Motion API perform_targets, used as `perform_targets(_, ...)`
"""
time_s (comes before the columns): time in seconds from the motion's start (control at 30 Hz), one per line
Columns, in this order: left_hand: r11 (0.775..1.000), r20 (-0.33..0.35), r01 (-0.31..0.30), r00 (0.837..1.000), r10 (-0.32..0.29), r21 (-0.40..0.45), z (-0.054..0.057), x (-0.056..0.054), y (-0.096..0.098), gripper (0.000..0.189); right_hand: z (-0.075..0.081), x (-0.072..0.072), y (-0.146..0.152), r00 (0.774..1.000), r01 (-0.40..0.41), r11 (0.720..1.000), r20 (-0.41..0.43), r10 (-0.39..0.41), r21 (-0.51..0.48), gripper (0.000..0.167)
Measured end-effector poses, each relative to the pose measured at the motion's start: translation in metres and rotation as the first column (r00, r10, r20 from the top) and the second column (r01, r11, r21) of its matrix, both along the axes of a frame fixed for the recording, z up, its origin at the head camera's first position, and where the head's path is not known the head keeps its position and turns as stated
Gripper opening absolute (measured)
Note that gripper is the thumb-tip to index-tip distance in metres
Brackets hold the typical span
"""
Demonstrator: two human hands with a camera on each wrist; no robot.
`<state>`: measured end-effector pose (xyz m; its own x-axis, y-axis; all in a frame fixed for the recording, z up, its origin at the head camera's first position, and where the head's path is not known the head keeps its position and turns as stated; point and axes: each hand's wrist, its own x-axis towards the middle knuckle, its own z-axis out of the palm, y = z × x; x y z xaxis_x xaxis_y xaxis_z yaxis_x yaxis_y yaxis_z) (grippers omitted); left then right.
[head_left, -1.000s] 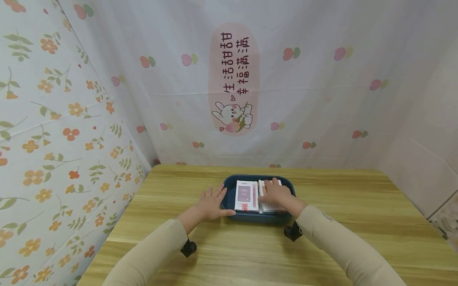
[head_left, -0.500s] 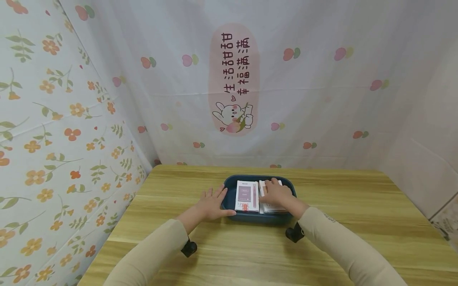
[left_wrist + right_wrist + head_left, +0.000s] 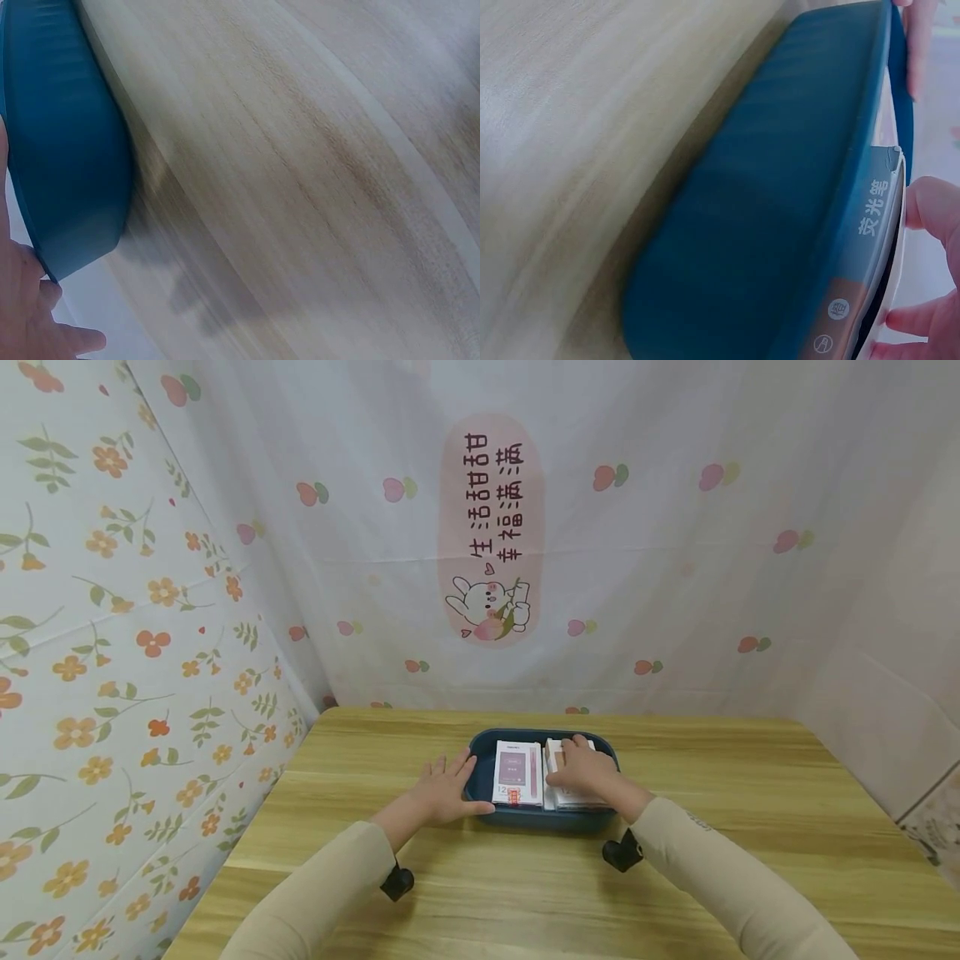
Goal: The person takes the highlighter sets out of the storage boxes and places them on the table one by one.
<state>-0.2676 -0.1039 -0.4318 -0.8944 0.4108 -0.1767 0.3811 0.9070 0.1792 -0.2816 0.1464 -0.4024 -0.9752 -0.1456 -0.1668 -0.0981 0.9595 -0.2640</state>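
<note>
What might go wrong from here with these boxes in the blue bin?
The right-hand box shows a dark gap along its upper edge, so it might come open under the right hand. It lies close beside the purple-labelled box, which could shift. The left hand touches the blue bin; if it slipped, the bin might slide.

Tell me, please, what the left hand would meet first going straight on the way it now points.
Probably the blue tray, whose left end the left hand seems to touch, though depth is hard to judge.

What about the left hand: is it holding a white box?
No, the left hand lies spread at the blue tub, and the nearest white box sits inside, ungripped.
</note>
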Motion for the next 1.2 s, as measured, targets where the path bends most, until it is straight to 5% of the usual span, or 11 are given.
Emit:
perform_targets(0.73, 1.000, 0.004, 0.006, 1.000, -0.006, 0.019, -0.003, -0.001, -0.002, 0.098, 0.031, 0.019, 0.010, 0.994, -0.049, 0.998, -0.094, 0.045, -0.039, 0.080)
perform_targets(1.2, 1.000, -0.004, 0.008, 1.000, -0.008, 0.015, -0.004, -0.002, -0.001, 0.098, 0.032, 0.040, 0.046, 0.988, -0.048, 0.996, -0.150, 0.037, -0.075, 0.070)
